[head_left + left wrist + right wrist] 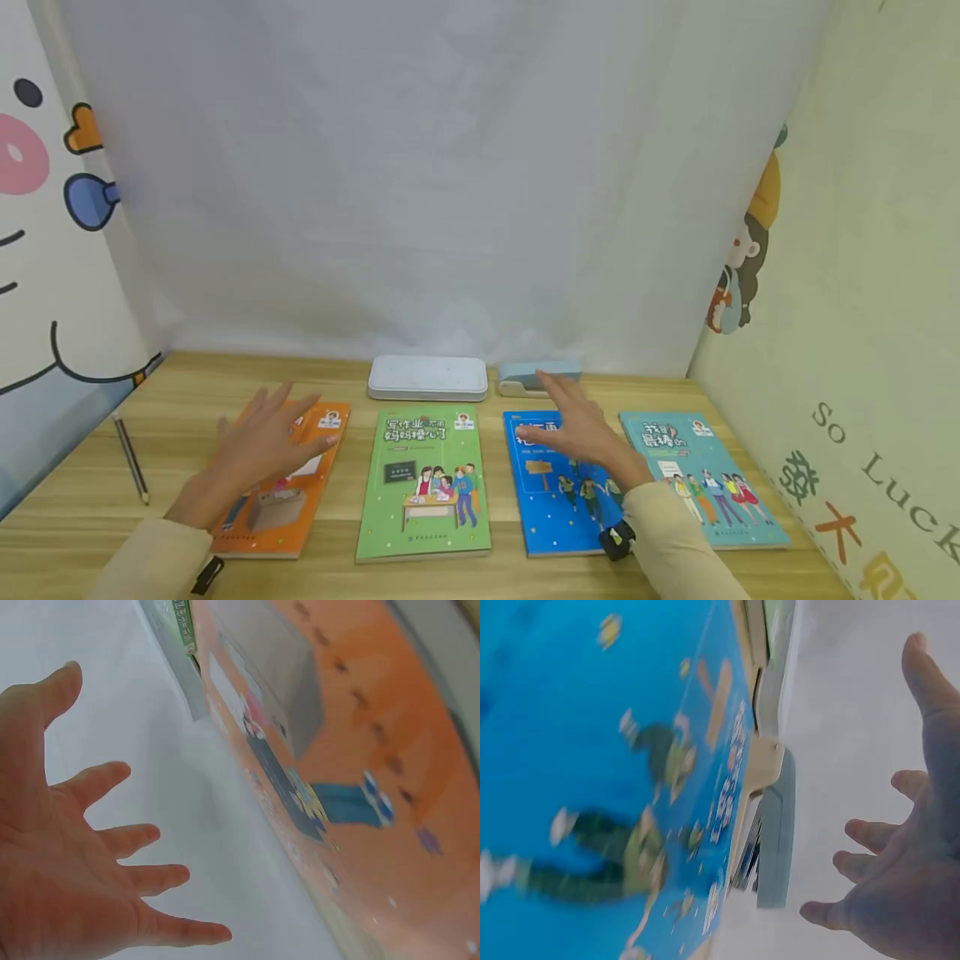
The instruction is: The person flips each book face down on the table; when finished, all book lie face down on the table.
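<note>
A wooden desk [525, 575] is carrying four flat, glossy books. The left hand [258, 442] is hovering over the orange book [300, 508], the right hand [581, 433] over the blue book [555, 508]; both grips are wide, fingers spread, holding nothing.

A light wooden table [187, 392] fills the near scene. A pale, creased white fabric backdrop [420, 183] hangs behind it. Cartoon-printed cloth panels close the left side [45, 250] and the right side [862, 292]. Light is soft and even.
</note>
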`<state>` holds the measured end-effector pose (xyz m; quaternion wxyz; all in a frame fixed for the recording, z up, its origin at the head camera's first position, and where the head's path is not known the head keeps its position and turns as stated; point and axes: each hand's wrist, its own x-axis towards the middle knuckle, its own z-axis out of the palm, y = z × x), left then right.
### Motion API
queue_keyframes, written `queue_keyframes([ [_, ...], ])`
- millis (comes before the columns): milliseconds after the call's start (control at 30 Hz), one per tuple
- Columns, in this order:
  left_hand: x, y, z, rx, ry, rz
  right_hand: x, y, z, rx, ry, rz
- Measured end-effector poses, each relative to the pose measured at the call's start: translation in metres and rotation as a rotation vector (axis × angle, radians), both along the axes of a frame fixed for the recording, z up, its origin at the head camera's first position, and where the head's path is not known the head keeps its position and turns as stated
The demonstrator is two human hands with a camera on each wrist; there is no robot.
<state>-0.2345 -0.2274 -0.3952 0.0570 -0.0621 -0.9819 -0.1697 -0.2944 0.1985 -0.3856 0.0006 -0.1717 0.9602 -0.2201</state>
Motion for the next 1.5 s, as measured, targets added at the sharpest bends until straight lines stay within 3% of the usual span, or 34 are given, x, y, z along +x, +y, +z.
queue_keyframes([
  [367, 0.011, -0.028, -0.02, -0.075, 0.019, -0.116, -0.012, -0.052, 0.006, -0.144, -0.057, 0.181],
  [767, 0.026, -0.054, -0.038, -0.027, -0.037, -0.198, -0.032, -0.119, -0.007, -0.239, -0.131, 0.35],
  [1000, 0.031, -0.061, -0.04, -0.009, -0.074, -0.262, -0.04, -0.162, -0.006, -0.219, -0.153, 0.378],
  [1500, 0.037, -0.067, -0.045, 0.029, -0.114, -0.357, -0.045, -0.229, -0.014, -0.188, -0.241, 0.31],
])
